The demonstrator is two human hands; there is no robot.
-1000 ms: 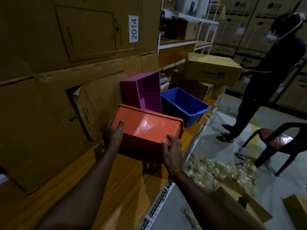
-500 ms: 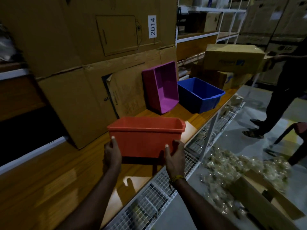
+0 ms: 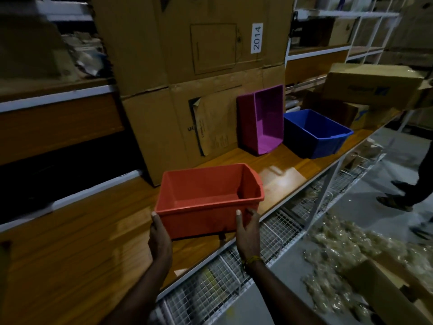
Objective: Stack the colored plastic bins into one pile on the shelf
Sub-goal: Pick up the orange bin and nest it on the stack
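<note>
An empty orange-red bin (image 3: 206, 198) stands upright, mouth up, near the front edge of the wooden shelf (image 3: 70, 249). My left hand (image 3: 159, 240) grips its near left corner and my right hand (image 3: 248, 231) grips its near right corner. Farther right along the shelf a purple bin (image 3: 262, 120) stands on its end with its opening facing right, leaning against the cardboard. A blue bin (image 3: 316, 134) sits upright just beside it, at the shelf's front edge.
Tall cardboard boxes (image 3: 199, 73) line the back of the shelf. A wire mesh rack (image 3: 234, 273) runs below the front edge. Another person (image 3: 419, 174) stands at the right with a cardboard box (image 3: 372, 86). Crumpled plastic wrap (image 3: 339, 259) and cardboard litter the floor.
The orange-red bin has been turned from bottom-up to mouth-up and brought nearer along the shelf, away from the purple and blue bins. Both hands stayed on it.
</note>
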